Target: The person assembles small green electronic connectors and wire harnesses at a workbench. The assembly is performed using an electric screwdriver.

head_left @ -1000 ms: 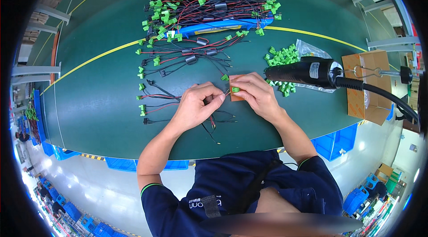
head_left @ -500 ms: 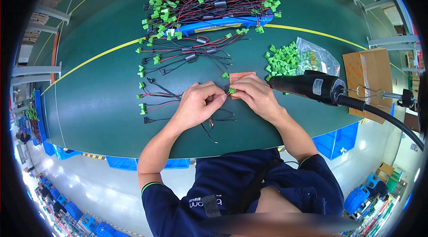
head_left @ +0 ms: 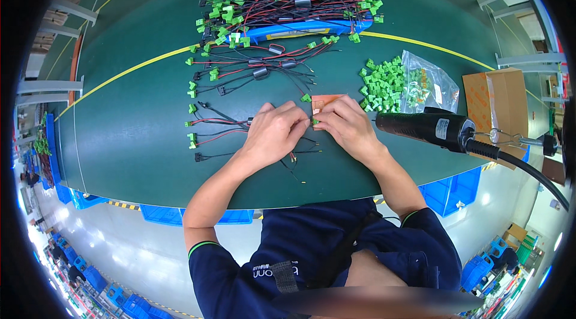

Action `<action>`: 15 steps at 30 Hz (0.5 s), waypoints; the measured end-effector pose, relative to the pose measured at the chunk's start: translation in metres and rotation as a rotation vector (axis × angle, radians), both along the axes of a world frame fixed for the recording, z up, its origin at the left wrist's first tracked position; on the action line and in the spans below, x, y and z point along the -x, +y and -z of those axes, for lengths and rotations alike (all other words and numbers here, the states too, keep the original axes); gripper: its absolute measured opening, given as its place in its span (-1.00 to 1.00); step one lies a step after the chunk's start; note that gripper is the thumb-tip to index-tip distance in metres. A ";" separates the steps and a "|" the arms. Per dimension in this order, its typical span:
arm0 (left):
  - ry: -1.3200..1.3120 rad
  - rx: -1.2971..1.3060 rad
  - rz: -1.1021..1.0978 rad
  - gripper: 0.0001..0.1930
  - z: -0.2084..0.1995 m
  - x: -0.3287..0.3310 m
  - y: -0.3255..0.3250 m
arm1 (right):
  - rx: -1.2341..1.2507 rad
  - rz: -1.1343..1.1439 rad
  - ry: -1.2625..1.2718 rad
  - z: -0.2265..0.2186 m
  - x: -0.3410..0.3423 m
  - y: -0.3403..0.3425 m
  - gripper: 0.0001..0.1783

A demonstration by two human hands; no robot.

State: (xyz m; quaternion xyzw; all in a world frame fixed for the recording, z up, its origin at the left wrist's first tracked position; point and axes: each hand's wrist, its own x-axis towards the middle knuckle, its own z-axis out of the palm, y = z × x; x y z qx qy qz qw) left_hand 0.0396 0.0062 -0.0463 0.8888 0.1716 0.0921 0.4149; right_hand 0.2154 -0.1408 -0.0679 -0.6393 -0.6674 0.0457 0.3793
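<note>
My left hand (head_left: 277,132) is closed on a wire harness (head_left: 227,120) of red and black wires with dark and green connectors, its fingertips pinched together near the wire ends. Close against them, my right hand (head_left: 348,128) pinches a small green connector (head_left: 315,121) between thumb and fingers. The wire tips at that connector are mostly hidden by the fingers. An orange-brown flat block (head_left: 323,100) lies partly under my right hand. Loose wire ends (head_left: 311,151) stick out below my left hand. A black tool with a cable (head_left: 425,130) reaches in beside my right hand.
A pile of green connectors (head_left: 381,84) lies beside a clear plastic bag (head_left: 427,88). An open cardboard box (head_left: 510,100) stands at the right. More harnesses (head_left: 259,73) lie beyond my hands, and a blue tray (head_left: 309,28) heaped with harnesses is farther back.
Both hands stay together with small finger movements; the green connector is now more covered by my right fingers. The whole view has shifted slightly.
</note>
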 end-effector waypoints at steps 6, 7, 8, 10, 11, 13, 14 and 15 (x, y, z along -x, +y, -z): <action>0.004 -0.102 0.019 -0.88 0.003 -0.003 -0.001 | 0.099 0.055 -0.115 -0.006 0.005 -0.005 -0.64; 0.010 -0.107 0.023 -0.88 0.003 -0.004 -0.001 | 0.115 0.062 -0.130 -0.008 0.006 -0.006 -0.64; 0.010 -0.105 0.022 -0.88 0.003 -0.003 -0.001 | 0.117 0.061 -0.130 -0.011 0.008 -0.006 -0.64; -0.006 -0.139 0.019 -0.87 0.006 -0.003 -0.001 | 0.078 0.045 -0.082 -0.020 0.016 -0.009 -0.67; -0.008 -0.136 0.015 -0.87 0.006 -0.004 -0.001 | 0.080 0.041 -0.085 -0.026 0.017 -0.021 -0.67; 0.001 -0.141 0.028 -0.86 0.005 -0.008 -0.001 | -0.295 -0.090 -0.271 -0.037 0.005 -0.058 -0.72; -0.001 -0.136 0.026 -0.86 0.002 -0.010 -0.001 | -0.509 0.004 -0.239 -0.043 -0.007 -0.065 -0.56; 0.008 -0.133 0.025 -0.86 0.001 -0.011 0.001 | -0.724 0.103 -0.200 -0.055 -0.012 -0.057 -0.39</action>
